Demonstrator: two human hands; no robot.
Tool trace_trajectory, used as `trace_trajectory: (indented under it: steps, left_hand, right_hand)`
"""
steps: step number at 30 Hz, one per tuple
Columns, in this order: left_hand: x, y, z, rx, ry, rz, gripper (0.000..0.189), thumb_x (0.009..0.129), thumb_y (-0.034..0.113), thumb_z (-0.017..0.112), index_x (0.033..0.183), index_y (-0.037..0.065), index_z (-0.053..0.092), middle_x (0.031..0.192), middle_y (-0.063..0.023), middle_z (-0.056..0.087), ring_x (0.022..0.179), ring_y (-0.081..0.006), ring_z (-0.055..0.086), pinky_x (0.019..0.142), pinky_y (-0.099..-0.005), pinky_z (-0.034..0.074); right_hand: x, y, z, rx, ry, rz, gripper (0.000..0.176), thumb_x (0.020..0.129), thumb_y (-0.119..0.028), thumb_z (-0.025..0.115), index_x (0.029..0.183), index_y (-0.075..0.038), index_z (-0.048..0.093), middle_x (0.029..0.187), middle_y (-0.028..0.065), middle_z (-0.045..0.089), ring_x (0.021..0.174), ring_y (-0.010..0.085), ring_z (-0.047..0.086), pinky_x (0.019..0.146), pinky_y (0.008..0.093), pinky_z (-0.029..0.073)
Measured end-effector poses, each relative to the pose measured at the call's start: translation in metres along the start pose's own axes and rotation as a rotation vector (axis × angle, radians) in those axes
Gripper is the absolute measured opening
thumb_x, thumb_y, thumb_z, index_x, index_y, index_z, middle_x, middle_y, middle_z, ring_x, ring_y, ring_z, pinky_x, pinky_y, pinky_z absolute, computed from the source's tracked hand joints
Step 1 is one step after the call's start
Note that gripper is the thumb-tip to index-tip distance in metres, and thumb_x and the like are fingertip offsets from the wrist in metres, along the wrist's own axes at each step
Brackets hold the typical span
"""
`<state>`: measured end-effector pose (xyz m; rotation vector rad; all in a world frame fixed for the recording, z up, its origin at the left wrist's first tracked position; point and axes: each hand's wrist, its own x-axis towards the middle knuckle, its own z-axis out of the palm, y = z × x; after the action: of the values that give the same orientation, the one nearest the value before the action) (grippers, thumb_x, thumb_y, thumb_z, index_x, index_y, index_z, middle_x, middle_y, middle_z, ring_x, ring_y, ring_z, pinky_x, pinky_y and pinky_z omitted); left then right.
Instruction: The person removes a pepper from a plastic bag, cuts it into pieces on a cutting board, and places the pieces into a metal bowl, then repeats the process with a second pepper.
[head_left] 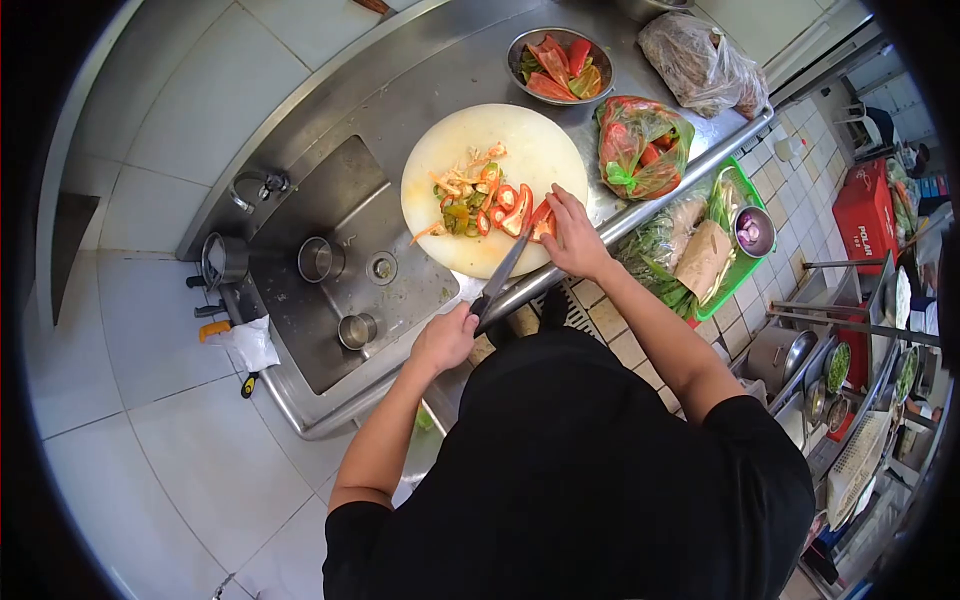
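My left hand (pixel 447 338) is closed around the dark handle of a kitchen knife (pixel 504 264). Its blade reaches up and right over the round white cutting board (pixel 430 140), with the tip by the red pepper pieces. With bent fingers, my right hand (pixel 575 236) holds a piece of red bell pepper (pixel 543 220) down at the board's right side. Sliced red pepper (pixel 516 212) lies just left of it. Further left is a pile of pale cores and trimmings (pixel 465 190) with some green pieces.
Behind the board stands a metal bowl (pixel 512 62) of pepper pieces. A plastic bag of red peppers (pixel 645 145) sits at right, below another wrapped bag (pixel 700 60). A sink (pixel 310 215) with metal cups is at left. A green crate (pixel 745 265) of vegetables stands lower right.
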<state>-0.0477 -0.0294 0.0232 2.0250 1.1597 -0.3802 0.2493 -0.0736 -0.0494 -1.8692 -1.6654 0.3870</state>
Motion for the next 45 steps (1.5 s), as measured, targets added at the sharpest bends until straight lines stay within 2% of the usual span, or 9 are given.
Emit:
trace_trajectory:
  steps: [3, 6, 8, 17, 28, 37, 39, 43, 45]
  left_hand:
    - [0.0, -0.003, 0.0, -0.037, -0.01, 0.11, 0.028, 0.101, 0.03, 0.045, 0.105, 0.003, 0.053, 0.083, -0.026, 0.067, 0.076, -0.0427, 0.067, 0.071, -0.0531, 0.051]
    - [0.0, 0.017, -0.011, -0.289, -0.251, -0.094, 0.027, 0.103, 0.028, 0.042, 0.102, 0.002, 0.052, 0.07, -0.0185, 0.064, 0.053, -0.0308, 0.064, 0.055, -0.0446, 0.05]
    - [0.012, 0.013, 0.0, -0.325, -0.246, -0.066, 0.024, 0.106, 0.027, 0.04, 0.107, 0.006, 0.05, 0.058, -0.0064, 0.054, 0.039, -0.0155, 0.051, 0.038, -0.0329, 0.043]
    - [0.019, 0.034, -0.008, -0.24, -0.21, -0.063, 0.03, 0.105, 0.027, 0.039, 0.109, -0.001, 0.05, 0.058, -0.0129, 0.057, 0.04, -0.0241, 0.056, 0.045, -0.0401, 0.047]
    - [0.047, 0.033, -0.014, -0.236, -0.225, -0.004, 0.022, 0.105, 0.024, 0.04, 0.107, 0.005, 0.05, 0.053, -0.0068, 0.053, 0.037, -0.0182, 0.051, 0.039, -0.035, 0.044]
    - [0.056, 0.01, 0.018, -0.599, -0.34, 0.001, 0.027, 0.107, 0.029, 0.039, 0.115, 0.006, 0.05, 0.057, -0.0068, 0.055, 0.036, -0.0159, 0.049, 0.035, -0.0314, 0.041]
    - [0.051, 0.003, 0.019, -0.704, -0.43, -0.046, 0.027, 0.107, 0.029, 0.039, 0.119, 0.008, 0.05, 0.058, -0.0054, 0.054, 0.035, -0.0135, 0.047, 0.034, -0.0284, 0.04]
    - [0.052, -0.002, 0.019, -0.714, -0.45, -0.017, 0.027, 0.107, 0.032, 0.04, 0.118, 0.01, 0.051, 0.058, -0.0043, 0.053, 0.036, -0.0106, 0.046, 0.033, -0.0249, 0.039]
    - [0.052, -0.001, 0.011, -0.674, -0.435, -0.005, 0.025, 0.107, 0.03, 0.04, 0.115, 0.009, 0.051, 0.058, -0.005, 0.054, 0.036, -0.0114, 0.046, 0.034, -0.0263, 0.039]
  right_hand:
    - [-0.002, 0.01, -0.002, -0.026, 0.013, -0.021, 0.08, 0.082, -0.03, 0.068, 0.146, 0.004, 0.035, 0.155, 0.0221, 0.03, 0.143, 0.0408, 0.029, 0.118, 0.0479, 0.025]
    - [-0.002, 0.007, -0.013, -0.124, -0.124, 0.126, 0.087, 0.081, -0.03, 0.07, 0.152, -0.004, 0.029, 0.16, 0.0148, 0.026, 0.147, 0.0383, 0.023, 0.119, 0.0519, 0.018]
    - [-0.002, 0.012, -0.009, -0.118, -0.133, 0.141, 0.088, 0.08, -0.035, 0.07, 0.153, -0.007, 0.03, 0.161, 0.0127, 0.026, 0.149, 0.0363, 0.021, 0.119, 0.0545, 0.015]
    - [-0.001, 0.018, -0.009, -0.013, -0.189, 0.249, 0.074, 0.093, -0.043, 0.053, 0.155, -0.015, 0.026, 0.163, 0.0072, 0.022, 0.153, 0.033, 0.009, 0.117, 0.0638, 0.003]
    - [-0.006, 0.019, -0.006, -0.101, -0.209, 0.218, 0.069, 0.097, -0.035, 0.046, 0.157, -0.015, 0.018, 0.164, 0.0073, 0.019, 0.153, 0.0323, 0.006, 0.116, 0.0673, 0.002]
    - [-0.013, 0.019, -0.005, -0.139, -0.172, 0.184, 0.069, 0.097, -0.032, 0.049, 0.157, -0.019, 0.019, 0.162, 0.0096, 0.022, 0.153, 0.0329, 0.008, 0.116, 0.0669, 0.003]
    - [-0.017, 0.012, -0.005, -0.258, -0.029, 0.067, 0.067, 0.092, -0.027, 0.059, 0.153, -0.024, 0.032, 0.158, 0.0117, 0.028, 0.15, 0.0332, 0.018, 0.118, 0.0637, 0.008]
    - [-0.01, 0.009, -0.023, -0.312, -0.042, -0.235, 0.06, 0.086, -0.021, 0.066, 0.142, -0.026, 0.048, 0.149, 0.0119, 0.04, 0.142, 0.0323, 0.032, 0.115, 0.057, 0.022]
    - [-0.003, 0.01, -0.033, -0.269, -0.086, -0.295, 0.041, 0.082, -0.02, 0.067, 0.122, -0.017, 0.059, 0.133, 0.0091, 0.052, 0.127, 0.0299, 0.046, 0.105, 0.0473, 0.036]
